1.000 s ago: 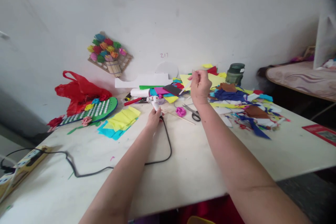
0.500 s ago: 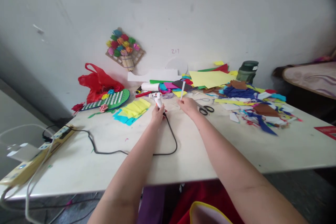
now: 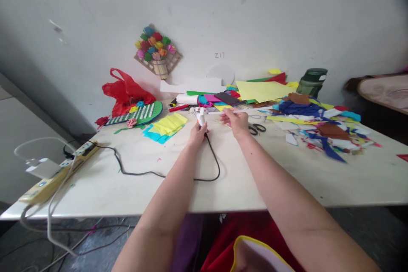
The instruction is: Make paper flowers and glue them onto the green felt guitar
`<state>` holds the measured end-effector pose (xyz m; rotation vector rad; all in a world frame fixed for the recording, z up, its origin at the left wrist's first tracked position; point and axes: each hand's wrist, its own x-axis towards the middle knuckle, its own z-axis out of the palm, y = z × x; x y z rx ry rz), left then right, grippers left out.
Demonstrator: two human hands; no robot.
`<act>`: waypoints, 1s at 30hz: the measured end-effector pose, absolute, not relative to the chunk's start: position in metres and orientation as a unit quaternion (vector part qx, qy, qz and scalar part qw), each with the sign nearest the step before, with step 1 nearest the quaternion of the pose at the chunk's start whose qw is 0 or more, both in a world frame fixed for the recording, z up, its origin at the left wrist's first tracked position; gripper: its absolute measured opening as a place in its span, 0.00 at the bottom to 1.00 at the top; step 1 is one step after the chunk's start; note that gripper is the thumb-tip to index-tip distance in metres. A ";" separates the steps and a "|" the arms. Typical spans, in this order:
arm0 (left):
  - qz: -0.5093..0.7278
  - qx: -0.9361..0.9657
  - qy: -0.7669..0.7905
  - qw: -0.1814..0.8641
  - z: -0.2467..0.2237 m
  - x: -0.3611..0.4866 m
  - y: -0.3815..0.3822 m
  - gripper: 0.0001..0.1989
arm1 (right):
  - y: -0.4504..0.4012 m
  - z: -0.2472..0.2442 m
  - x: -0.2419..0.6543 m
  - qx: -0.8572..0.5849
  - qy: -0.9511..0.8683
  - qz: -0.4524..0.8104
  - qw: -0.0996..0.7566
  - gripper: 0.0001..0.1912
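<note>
Near the middle of the table, my left hand (image 3: 199, 133) is closed around the handle of a white glue gun (image 3: 200, 115), whose black cord (image 3: 214, 155) loops down onto the tabletop. My right hand (image 3: 236, 121) is to the right of the gun, its fingers pinched on a thin white stick (image 3: 217, 113). The stick lies roughly level, its left end close to the back of the gun. Black-handled scissors (image 3: 256, 128) rest just right of my right hand.
Yellow and blue paper (image 3: 168, 125) lies left of the gun. A green craft piece (image 3: 143, 114), red bag (image 3: 126, 91) and power strip (image 3: 60, 174) are further left. Paper scraps (image 3: 321, 125) and a green bottle (image 3: 312, 82) are at right.
The white stick has turned from upright to nearly level, and its end is now close to the gun. The whole view has shifted slightly.
</note>
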<state>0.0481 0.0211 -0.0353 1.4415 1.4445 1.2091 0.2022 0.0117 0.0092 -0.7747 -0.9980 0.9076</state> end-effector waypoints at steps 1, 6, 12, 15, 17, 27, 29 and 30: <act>0.470 0.564 0.566 0.374 -0.035 0.048 0.021 0.17 | 0.010 0.011 0.201 -0.345 -0.447 0.410 0.717 0.16; 0.468 0.565 0.569 0.371 -0.034 0.049 0.019 0.17 | 0.008 0.013 0.197 -0.341 -0.443 0.407 0.722 0.18; 0.469 0.569 0.570 0.362 -0.036 0.049 0.019 0.17 | 0.012 0.011 0.200 -0.371 -0.437 0.386 0.723 0.18; 0.469 0.574 0.571 0.352 -0.037 0.050 0.021 0.15 | 0.016 0.007 0.203 -0.413 -0.468 0.358 0.695 0.14; 0.468 0.582 0.574 0.335 -0.038 0.050 0.022 0.14 | 0.018 0.005 0.202 -0.441 -0.509 0.340 0.656 0.10; 0.439 0.632 0.613 0.178 -0.034 0.055 0.017 0.18 | 0.015 0.010 0.196 -0.569 -0.621 0.231 0.487 0.16; 0.429 0.640 0.620 0.150 -0.033 0.056 0.016 0.18 | 0.013 0.013 0.195 -0.575 -0.636 0.210 0.470 0.18; 0.425 0.643 0.621 0.142 -0.032 0.056 0.016 0.18 | 0.012 0.014 0.195 -0.578 -0.642 0.198 0.463 0.19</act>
